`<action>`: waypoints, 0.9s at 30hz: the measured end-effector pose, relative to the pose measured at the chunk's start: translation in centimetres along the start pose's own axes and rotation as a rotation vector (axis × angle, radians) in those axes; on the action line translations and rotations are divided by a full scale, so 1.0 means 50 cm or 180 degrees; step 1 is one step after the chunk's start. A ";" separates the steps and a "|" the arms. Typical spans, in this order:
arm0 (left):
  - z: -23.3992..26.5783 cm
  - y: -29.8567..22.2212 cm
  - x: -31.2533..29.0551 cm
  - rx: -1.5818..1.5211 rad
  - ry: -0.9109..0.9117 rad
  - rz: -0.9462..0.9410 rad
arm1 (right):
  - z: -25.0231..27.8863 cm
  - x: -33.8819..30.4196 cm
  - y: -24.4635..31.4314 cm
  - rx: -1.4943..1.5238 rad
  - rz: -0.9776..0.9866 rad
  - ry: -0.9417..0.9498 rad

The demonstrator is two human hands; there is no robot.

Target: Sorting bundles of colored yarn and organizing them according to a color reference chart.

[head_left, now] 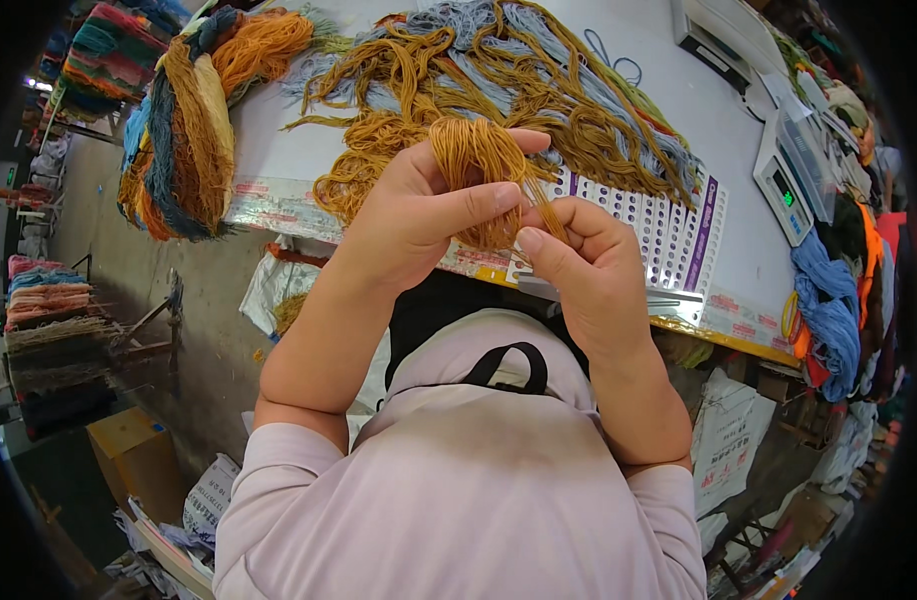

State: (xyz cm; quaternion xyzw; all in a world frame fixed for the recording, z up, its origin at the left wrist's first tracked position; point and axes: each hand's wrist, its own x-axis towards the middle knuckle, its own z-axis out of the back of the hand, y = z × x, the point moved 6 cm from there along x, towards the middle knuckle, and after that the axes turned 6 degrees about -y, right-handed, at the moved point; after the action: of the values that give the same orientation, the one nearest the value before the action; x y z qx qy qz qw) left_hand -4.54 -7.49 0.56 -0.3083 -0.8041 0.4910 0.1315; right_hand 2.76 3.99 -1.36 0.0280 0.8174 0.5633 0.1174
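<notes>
A looped bundle of golden-brown yarn [471, 150] is wrapped round the fingers of my left hand [429, 205], its thumb pressed over the loops. Close beside it, my right hand [584, 255] pinches a few strands of the same yarn between thumb and fingers, drawn out to the right of the bundle. Both hands are held above the table's near edge. Just beyond my left wrist lies a loose golden yarn pile [354, 165]. Olive-brown and grey-blue yarn skeins [539, 85] spread across the table behind my hands.
A white card with rows of holes [669, 235] lies at the near edge. A scale with a green display [787, 195] stands at the right. Multicoloured skeins [189, 140] hang over the left corner, blue yarn [827, 300] over the right. A cardboard box [137, 455] is on the floor.
</notes>
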 end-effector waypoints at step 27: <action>-0.003 0.000 0.007 0.0088 -0.0028 -0.0027 | 0.009 0.009 0.002 0.0353 0.0008 -0.0025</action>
State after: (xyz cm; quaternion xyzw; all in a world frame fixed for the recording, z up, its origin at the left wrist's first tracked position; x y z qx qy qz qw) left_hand -4.75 -7.17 0.61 -0.3009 -0.7991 0.5029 0.1343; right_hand 2.42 4.53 -1.52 0.0376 0.8468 0.5172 0.1182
